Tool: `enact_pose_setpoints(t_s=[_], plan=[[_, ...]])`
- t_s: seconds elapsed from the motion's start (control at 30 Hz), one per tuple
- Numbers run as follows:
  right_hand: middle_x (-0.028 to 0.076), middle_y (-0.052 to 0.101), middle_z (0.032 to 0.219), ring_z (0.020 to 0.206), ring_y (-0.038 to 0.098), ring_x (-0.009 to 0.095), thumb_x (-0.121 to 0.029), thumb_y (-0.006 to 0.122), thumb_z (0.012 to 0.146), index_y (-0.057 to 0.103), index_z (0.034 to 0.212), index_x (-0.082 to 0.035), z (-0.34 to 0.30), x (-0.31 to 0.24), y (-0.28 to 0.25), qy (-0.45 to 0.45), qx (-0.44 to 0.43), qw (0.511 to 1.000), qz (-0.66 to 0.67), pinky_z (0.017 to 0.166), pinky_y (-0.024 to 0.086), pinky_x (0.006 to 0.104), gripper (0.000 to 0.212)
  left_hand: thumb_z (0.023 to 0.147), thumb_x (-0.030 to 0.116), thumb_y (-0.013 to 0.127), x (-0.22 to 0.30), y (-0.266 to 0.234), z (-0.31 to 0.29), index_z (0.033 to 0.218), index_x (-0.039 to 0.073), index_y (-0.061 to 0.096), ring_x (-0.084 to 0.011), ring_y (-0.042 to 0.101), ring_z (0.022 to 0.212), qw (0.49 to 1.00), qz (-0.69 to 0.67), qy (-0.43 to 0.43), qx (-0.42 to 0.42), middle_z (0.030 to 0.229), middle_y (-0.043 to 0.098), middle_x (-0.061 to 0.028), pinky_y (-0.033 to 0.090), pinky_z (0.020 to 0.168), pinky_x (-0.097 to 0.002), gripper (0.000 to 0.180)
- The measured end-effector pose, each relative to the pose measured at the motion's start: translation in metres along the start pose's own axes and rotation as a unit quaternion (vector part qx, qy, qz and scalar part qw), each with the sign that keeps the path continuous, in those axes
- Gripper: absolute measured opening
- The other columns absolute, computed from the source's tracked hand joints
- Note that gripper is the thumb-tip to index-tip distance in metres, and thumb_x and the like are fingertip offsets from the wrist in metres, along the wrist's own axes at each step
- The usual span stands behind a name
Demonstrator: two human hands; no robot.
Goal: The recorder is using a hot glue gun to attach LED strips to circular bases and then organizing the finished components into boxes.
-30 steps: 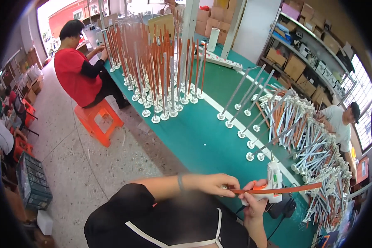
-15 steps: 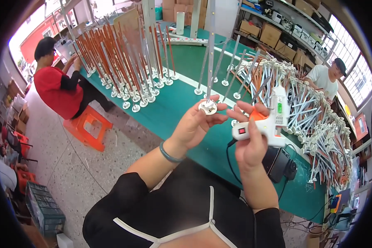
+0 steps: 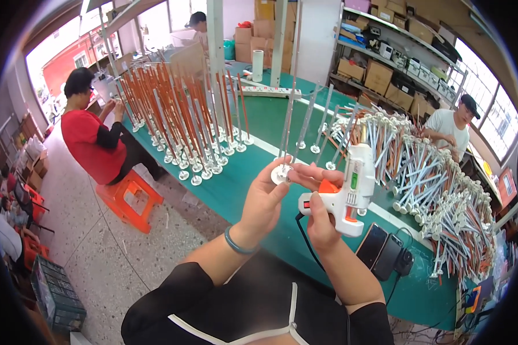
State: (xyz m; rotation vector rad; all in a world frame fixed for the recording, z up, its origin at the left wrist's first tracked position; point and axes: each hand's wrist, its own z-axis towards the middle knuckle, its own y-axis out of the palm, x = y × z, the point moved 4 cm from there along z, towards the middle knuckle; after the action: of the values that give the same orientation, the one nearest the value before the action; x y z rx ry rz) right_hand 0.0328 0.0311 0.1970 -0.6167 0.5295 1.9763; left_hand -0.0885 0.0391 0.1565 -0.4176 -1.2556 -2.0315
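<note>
Near the middle, my left hand [image 3: 263, 201] pinches the white round base [image 3: 281, 173] of a tall clear rod, its fingers closed round the rim. The rod rises upright from the base. My right hand [image 3: 322, 224] grips a white hot glue gun [image 3: 358, 178] with an orange trigger and a red switch, its nozzle pointing up. The outstretched fingers of that hand come up beside the base; whether they touch it I cannot tell. A black cable [image 3: 306, 241] runs down from the gun's handle. Just beyond my hands, several clear rods [image 3: 309, 118] stand on round white bases.
Many orange-brown and clear rods [image 3: 178, 115] stand on the green table [image 3: 224, 198] at left. A large heap of white-ended rods [image 3: 443, 195] lies right. Two phone-like black devices [image 3: 380, 250] rest near my right forearm. Co-workers sit left [image 3: 92, 135] and right [image 3: 452, 123].
The glue gun has moved left and down, closer to the rod's base. My left hand has lowered slightly with the rod. The whole view has shifted a little.
</note>
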Motion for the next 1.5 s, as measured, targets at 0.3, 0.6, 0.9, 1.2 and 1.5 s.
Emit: enact_pose_setpoints(t_s=[0.3, 0.6, 0.9, 1.2, 1.5], plan=[[0.026, 0.050, 0.123, 0.115, 0.054, 0.041, -0.005, 0.047, 0.091, 0.036, 0.122, -0.002, 0.045, 0.002, 0.036, -0.046, -0.027, 0.998, 0.026, 0.103, 0.037, 0.0497, 0.033, 0.083, -0.004, 0.065, 0.053, 0.003, 0.019, 0.130, 0.001, 0.047, -0.0190, 0.053, 0.114, 0.968, 0.125, 0.203, 0.079, 0.122, 0.056, -0.0113, 0.041, 0.100, -0.0337, 0.051], [0.026, 0.051, 0.124, 0.117, 0.053, 0.042, -0.012, 0.047, 0.093, 0.037, 0.124, -0.003, 0.073, -0.004, 0.075, -0.004, -0.015, 0.981, 0.192, 0.100, 0.039, 0.0464, 0.034, 0.073, 0.002, 0.077, 0.117, 0.028, 0.021, 0.120, 0.001, 0.052, -0.0174, 0.052, 0.110, 0.732, 0.436, 0.491, 0.183, 0.116, 0.056, -0.0080, 0.040, 0.097, -0.0316, 0.053], [0.024, 0.054, 0.120, 0.108, 0.059, 0.034, -0.016, 0.050, 0.092, 0.037, 0.124, -0.002, 0.058, -0.001, 0.046, -0.010, 0.006, 0.992, 0.127, 0.097, 0.043, 0.0441, 0.037, 0.076, 0.008, 0.077, 0.085, 0.023, 0.027, 0.117, 0.000, 0.052, -0.0226, 0.055, 0.108, 0.822, 0.341, 0.441, 0.115, 0.113, 0.057, -0.0102, 0.041, 0.096, -0.0343, 0.049], [0.020, 0.057, 0.097, 0.063, 0.062, 0.023, -0.043, 0.055, 0.091, 0.045, 0.114, -0.004, -0.047, -0.005, -0.061, 0.203, -0.010, 0.968, 0.146, 0.054, 0.052, 0.0322, 0.046, 0.081, 0.032, 0.074, -0.001, -0.025, 0.009, 0.127, 0.010, 0.040, -0.0237, 0.062, 0.101, 1.000, 0.020, -0.018, 0.002, 0.118, 0.057, -0.0142, 0.050, 0.088, -0.0346, 0.061], [0.018, 0.060, 0.105, 0.085, 0.061, 0.021, -0.028, 0.066, 0.083, 0.061, 0.103, 0.001, -0.125, -0.027, -0.092, 0.337, 0.069, 0.939, -0.020, 0.068, 0.050, 0.0269, 0.035, 0.082, 0.041, 0.070, -0.077, -0.020, -0.033, 0.124, 0.008, 0.044, -0.0221, 0.062, 0.097, 0.959, -0.137, -0.249, -0.020, 0.114, 0.060, -0.0150, 0.051, 0.084, -0.0320, 0.059]])
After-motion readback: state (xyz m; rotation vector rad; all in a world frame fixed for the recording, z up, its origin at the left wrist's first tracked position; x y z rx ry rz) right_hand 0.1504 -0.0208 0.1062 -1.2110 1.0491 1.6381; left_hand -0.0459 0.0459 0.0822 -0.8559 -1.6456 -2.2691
